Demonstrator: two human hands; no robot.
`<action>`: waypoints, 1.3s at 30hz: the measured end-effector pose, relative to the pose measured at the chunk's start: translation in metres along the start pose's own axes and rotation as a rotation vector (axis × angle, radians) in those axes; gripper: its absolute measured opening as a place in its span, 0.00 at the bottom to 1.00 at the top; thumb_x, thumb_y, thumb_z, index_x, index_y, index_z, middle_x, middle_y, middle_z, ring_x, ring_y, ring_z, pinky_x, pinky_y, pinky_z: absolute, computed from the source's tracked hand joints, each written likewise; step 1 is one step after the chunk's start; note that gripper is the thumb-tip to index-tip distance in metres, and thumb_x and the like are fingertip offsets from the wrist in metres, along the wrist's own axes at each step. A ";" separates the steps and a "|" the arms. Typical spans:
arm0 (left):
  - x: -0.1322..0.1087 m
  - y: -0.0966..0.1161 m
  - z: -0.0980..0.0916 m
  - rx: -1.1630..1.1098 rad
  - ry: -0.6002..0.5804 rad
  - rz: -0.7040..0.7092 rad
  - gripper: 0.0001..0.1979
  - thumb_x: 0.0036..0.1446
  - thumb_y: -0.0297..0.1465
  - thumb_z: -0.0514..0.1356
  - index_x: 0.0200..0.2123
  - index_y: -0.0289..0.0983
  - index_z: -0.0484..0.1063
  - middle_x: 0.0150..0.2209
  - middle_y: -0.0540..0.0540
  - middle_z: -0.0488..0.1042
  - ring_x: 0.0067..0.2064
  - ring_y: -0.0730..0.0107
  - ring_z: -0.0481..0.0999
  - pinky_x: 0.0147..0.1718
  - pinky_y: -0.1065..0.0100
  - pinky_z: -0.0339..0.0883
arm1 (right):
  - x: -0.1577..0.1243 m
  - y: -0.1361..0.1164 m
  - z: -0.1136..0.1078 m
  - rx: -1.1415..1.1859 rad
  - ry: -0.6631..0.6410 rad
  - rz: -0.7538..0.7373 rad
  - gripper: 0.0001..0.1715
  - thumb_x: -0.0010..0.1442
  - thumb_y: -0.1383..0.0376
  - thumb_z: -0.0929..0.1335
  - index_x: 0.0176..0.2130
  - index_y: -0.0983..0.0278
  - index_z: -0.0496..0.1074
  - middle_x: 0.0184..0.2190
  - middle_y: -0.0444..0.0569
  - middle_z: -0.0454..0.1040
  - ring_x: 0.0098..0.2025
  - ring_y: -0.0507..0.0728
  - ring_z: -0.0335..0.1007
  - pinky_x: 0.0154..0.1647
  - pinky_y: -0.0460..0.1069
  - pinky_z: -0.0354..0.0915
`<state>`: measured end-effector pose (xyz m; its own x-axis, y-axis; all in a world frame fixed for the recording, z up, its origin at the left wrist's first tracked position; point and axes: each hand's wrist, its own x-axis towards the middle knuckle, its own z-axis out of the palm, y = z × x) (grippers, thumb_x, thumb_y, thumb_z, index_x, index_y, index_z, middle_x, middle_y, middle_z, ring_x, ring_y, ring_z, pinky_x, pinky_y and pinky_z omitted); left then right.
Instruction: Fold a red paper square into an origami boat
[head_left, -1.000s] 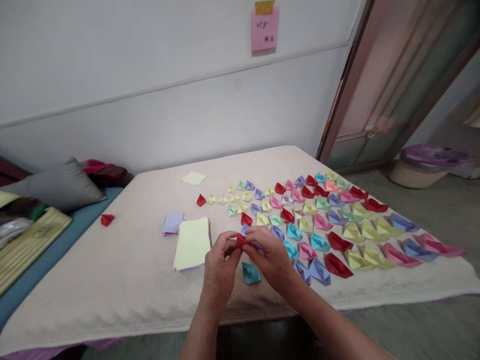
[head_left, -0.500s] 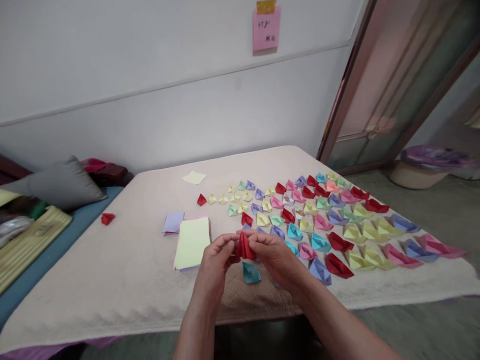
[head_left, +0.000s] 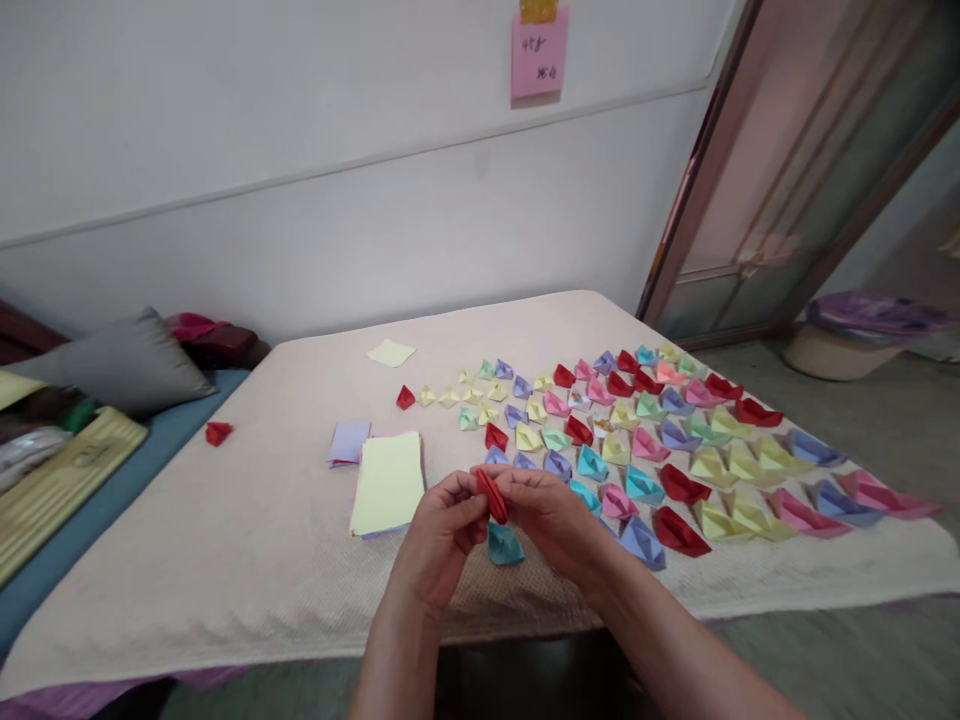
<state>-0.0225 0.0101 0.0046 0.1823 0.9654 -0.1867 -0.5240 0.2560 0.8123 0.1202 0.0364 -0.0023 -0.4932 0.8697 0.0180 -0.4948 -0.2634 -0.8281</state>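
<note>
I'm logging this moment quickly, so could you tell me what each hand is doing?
Left hand: closed, pinching the red folded paper.
Right hand: closed, pinching the same paper.

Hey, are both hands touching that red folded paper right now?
Touching. The head view shows the left hand and right hand pinching the red folded paper between their fingertips, no gap.

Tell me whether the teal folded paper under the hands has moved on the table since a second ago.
No. The teal folded paper lies at the same spot right of the yellow paper stack, on the table cover.
</note>
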 end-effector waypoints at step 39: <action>-0.002 -0.011 0.011 1.136 0.293 0.731 0.12 0.53 0.24 0.59 0.38 0.43 0.76 0.50 0.42 0.69 0.53 0.57 0.67 0.52 0.58 0.60 | 0.007 0.009 -0.016 0.372 0.341 0.289 0.03 0.48 0.70 0.72 0.27 0.70 0.75 0.20 0.42 0.71 0.19 0.45 0.59 0.18 0.40 0.57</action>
<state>-0.0076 0.0046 0.0023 -0.0916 0.8726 0.4797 0.5615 -0.3526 0.7486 0.1238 0.0465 -0.0180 -0.4182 0.8095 -0.4120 -0.6226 -0.5857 -0.5189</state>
